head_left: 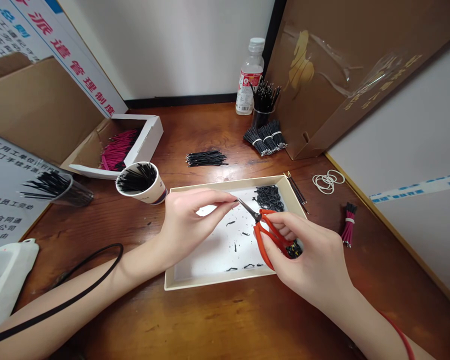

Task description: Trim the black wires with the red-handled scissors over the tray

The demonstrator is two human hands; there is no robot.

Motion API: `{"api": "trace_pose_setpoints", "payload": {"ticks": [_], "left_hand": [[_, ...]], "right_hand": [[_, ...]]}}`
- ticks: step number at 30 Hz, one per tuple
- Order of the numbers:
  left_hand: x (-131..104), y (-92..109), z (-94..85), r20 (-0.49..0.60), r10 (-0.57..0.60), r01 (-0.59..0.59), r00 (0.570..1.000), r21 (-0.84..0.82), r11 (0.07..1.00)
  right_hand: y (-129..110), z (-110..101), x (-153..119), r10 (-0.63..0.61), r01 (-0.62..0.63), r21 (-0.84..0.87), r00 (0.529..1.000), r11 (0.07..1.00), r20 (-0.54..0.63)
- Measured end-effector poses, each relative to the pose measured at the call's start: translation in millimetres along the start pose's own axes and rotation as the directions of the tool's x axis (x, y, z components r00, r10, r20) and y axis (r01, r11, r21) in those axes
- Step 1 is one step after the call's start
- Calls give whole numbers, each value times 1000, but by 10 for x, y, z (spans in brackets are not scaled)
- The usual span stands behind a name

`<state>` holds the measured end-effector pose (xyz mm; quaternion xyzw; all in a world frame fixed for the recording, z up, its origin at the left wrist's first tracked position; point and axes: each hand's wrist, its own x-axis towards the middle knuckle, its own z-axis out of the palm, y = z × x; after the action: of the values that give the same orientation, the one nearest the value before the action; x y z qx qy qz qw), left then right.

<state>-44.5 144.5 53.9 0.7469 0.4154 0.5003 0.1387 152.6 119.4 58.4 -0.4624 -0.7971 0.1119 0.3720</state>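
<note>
Right hand [307, 260] gripping red snips [267, 234], left hand [189, 220] pinching wire, bottle [249, 77] label unreadable

I see bright, even light from above; soft shadows lie under the hands, and the wide lens bends the edges.

Single head-worn view, forward and down, close over the wooden table [217, 315].
</note>
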Motion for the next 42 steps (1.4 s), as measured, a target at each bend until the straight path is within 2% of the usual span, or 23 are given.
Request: {"api": "trace_pose_setpoints", "payload": {"ticks": [21, 24, 26, 28, 29, 32, 34, 35, 37, 42], "left_hand": [[-4, -8, -2, -2, 2, -2, 1000, 10, 1000], [-1, 0, 3, -2, -8, 8, 1000, 9, 1000], [4, 7, 7, -8, -10, 10, 1000, 21, 1000], [10, 12, 8, -9, -1, 2, 1000, 38, 999], [13, 14, 7, -3, 7, -7, 1000, 43, 999], [19, 16, 4, 32, 48, -49, 998, 35, 998], [19, 16, 3, 48, 71, -72, 996, 17, 997], [19, 16, 4, 53, 78, -79, 996, 10, 997], [18, 15, 6, 64, 84, -84, 994, -1, 996], [20, 14, 4, 85, 89, -89, 992, -3, 996]], "right_hand": [[48, 0, -77, 2, -2, 21, 1000, 1000, 22], [46, -19, -73, 55, -55, 48, 998, 997, 14], [33, -43, -45, 164, -165, 119, 986, 979, 14], [9, -69, 4, 321, -328, 288, 944, 900, 71], [-6, -79, 31, 394, -412, 400, 910, 818, 132], [-55, -83, 98, 496, -595, 661, 787, 457, 367], [-83, -67, 115, 497, -648, 722, 721, 241, 482], [-94, -57, 114, 494, -660, 732, 699, 167, 517], [-108, -39, 104, 497, -661, 746, 675, 81, 545], [-103, -27, 76, 492, -643, 766, 672, 15, 554]]}}
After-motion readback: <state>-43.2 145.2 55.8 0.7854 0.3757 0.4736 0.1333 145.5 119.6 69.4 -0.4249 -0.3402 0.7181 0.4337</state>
